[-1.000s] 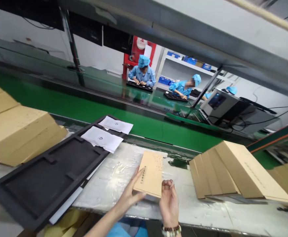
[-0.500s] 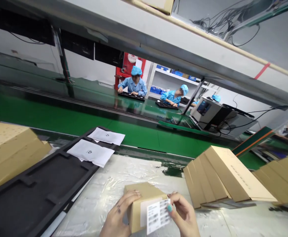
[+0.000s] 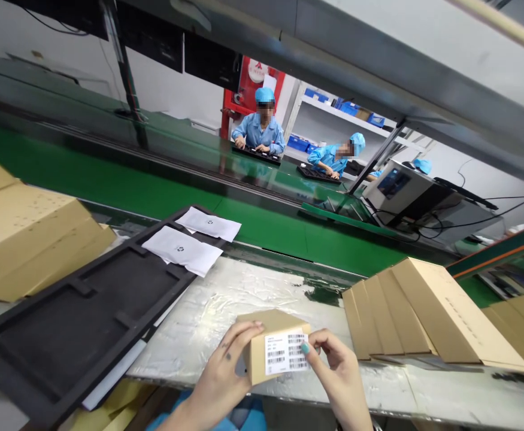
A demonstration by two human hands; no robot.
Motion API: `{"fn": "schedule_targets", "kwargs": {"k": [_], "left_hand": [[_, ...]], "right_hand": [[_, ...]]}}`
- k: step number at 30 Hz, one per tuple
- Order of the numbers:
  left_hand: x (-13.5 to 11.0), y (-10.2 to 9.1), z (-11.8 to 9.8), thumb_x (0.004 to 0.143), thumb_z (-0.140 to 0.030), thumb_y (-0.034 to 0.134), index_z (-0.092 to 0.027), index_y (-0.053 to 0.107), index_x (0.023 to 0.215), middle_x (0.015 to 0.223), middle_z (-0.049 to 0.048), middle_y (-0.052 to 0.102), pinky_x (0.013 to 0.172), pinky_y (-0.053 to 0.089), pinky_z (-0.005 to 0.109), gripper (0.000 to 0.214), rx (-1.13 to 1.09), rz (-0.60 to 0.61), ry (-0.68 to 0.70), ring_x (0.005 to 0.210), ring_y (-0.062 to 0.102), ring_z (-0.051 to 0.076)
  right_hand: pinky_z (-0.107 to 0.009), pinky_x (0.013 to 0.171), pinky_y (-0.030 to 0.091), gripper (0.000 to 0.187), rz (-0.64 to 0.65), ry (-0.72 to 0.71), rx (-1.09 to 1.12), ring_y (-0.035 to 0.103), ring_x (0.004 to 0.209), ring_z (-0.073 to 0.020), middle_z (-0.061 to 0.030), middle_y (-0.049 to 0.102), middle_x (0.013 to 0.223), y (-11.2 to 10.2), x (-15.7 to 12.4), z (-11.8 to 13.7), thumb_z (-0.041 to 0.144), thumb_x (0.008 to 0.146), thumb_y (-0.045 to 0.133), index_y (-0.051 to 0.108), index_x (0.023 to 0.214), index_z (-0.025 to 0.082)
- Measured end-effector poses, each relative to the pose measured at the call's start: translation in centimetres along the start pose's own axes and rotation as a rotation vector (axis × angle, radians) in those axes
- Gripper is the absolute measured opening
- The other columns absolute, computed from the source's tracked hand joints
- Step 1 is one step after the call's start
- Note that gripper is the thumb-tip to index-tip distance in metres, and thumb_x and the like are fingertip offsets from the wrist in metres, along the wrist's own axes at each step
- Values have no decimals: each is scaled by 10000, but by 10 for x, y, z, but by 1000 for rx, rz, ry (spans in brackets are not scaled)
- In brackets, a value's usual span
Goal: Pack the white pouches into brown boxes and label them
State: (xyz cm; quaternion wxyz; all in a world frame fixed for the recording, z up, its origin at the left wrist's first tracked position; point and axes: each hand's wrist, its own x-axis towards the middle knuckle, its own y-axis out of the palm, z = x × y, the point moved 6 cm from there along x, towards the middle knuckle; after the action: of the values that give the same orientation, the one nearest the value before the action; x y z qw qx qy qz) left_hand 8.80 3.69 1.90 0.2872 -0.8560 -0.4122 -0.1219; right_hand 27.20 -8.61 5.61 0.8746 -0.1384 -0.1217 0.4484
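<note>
A plain brown cardboard box (image 3: 270,321) is tilted at the lower centre of the frame, its narrow end facing the camera; 1 white rectangular barcode label (image 3: 282,353), with 2 columns of black print, covers most of that end.

Factory: green conveyor belt (image 3: 266,228), blue-capped workers (image 3: 264,129).

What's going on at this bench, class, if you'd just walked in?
A person is handling a small cardboard box over the bench. The left hand grips the box's side, while the right hand's thumb is on the edge of a white barcode label against the box's end. Whether the label is fully stuck down, I can't tell. A black tray with two white packets lies to the left; more boxes lean together on the right.
</note>
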Motion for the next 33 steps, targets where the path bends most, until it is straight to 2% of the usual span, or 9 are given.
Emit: {"fn": "schedule_targets", "kwargs": {"k": [3,6,13,17,21,29,33], "left_hand": [[-2,2,3,798,-258,792,-326,469,1329,1309,63,559,1072,511,378,625,0,16,-17,1226,592,249],[-3,3,6,804,-185,773,-332,448,1349,1330,61,546,1092,493,381,651,6,31,-20,1247,576,245],[-5,2,6,797,-89,729,-303,428,1401,1360,55,546,1107,483,352,708,42,40,31,1272,559,234],[-7,0,4,842,-8,598,-242,409,1417,1372,94,512,1106,485,375,649,21,44,160,1314,522,238],[-12,2,7,842,84,530,-248,447,1351,1414,108,417,1078,509,399,613,-27,57,309,1360,465,250],[-16,3,9,862,86,527,-276,457,1331,1485,119,296,1074,494,479,596,19,126,388,1411,376,296],[-15,2,6,880,69,489,-283,491,1327,1487,114,274,1066,499,475,569,100,161,409,1414,354,290]], "right_hand": [[-286,693,429,246,51,6,-24,523,747,-192,-22,565,750,1,1,0,420,915,642,628,812,197],[-286,695,416,239,75,18,-47,513,752,-189,-17,550,756,0,3,-1,414,928,626,614,817,202],[-284,700,399,234,94,27,-58,503,757,-183,-7,545,762,0,2,-1,421,935,621,603,832,211],[-284,698,398,230,106,47,-45,511,767,-183,-10,559,781,0,3,1,421,945,613,602,843,214],[-284,700,399,227,109,45,-47,515,768,-183,-10,563,785,0,4,3,421,944,617,605,848,215],[-280,690,411,219,107,47,-48,526,759,-184,-11,580,777,0,3,3,419,942,621,620,853,218],[-279,694,420,214,104,38,-63,539,765,-184,-14,594,789,0,4,2,417,939,626,626,861,218]]}}
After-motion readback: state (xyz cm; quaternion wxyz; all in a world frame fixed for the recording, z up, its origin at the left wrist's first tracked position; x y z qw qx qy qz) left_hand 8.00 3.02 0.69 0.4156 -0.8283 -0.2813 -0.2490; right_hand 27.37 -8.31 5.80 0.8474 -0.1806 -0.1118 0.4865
